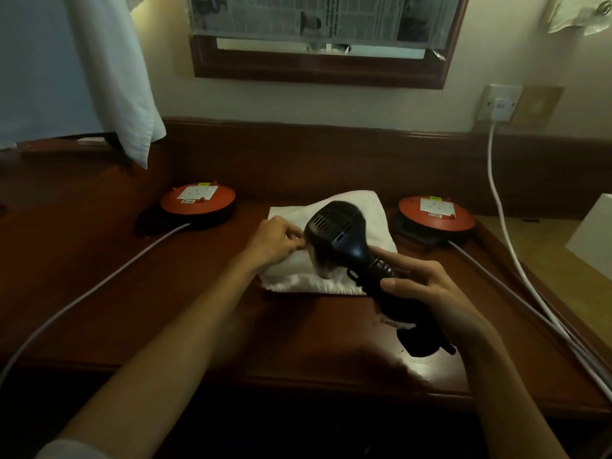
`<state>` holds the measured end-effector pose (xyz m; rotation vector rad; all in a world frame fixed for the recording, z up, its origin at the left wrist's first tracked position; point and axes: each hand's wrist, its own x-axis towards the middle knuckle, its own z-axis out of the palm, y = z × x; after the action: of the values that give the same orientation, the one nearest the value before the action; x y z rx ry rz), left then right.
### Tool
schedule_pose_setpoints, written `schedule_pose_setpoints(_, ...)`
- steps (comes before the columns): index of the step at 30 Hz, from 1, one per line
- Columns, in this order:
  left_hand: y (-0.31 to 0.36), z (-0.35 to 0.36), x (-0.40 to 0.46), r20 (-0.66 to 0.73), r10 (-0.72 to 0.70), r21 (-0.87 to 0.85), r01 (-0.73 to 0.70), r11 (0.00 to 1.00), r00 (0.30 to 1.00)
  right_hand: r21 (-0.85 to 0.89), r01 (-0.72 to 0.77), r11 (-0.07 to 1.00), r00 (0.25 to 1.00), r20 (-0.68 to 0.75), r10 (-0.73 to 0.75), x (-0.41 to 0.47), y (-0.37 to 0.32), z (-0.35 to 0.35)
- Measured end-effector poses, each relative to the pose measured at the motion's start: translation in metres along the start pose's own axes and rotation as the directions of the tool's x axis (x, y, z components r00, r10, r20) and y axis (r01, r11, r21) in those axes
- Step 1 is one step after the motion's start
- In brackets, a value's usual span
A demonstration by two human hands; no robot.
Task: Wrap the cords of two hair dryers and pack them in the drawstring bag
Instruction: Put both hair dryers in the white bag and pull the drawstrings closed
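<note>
A black hair dryer (337, 233) is held above the wooden desk (198, 313), its rear grille facing me. My right hand (427, 293) grips its handle, where the black cord is wound. The white drawstring bag (331, 283) lies flat on the desk behind and under the dryer. My left hand (275, 241) pinches the bag's fabric at its left side, right beside the dryer's head. Only one hair dryer shows; whether another is inside the bag is hidden.
Two round red extension reels, left (198, 202) and right (436, 216), sit on either side of the bag, each trailing a pale cable toward the desk's front. A white cable (496, 193) runs from a wall socket (500, 104). White cloth (126, 94) hangs at the back left.
</note>
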<state>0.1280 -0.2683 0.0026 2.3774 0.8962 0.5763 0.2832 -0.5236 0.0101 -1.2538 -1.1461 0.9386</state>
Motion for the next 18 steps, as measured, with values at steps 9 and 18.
schedule_pose_setpoints(9, 0.014, -0.021, 0.007, -0.132, 0.074, -0.192, -0.099, 0.977, 0.989, -0.757, 0.04, 0.652, 0.998, -0.001, -0.063, 0.047, 0.031, 0.03)
schedule_pose_setpoints(18, 0.019, -0.017, 0.003, -0.382, 0.204, -0.151, -0.279, 0.948, 0.901, -0.954, -0.06, 0.293, 0.976, 0.005, 0.217, 0.049, 0.04, 0.027)
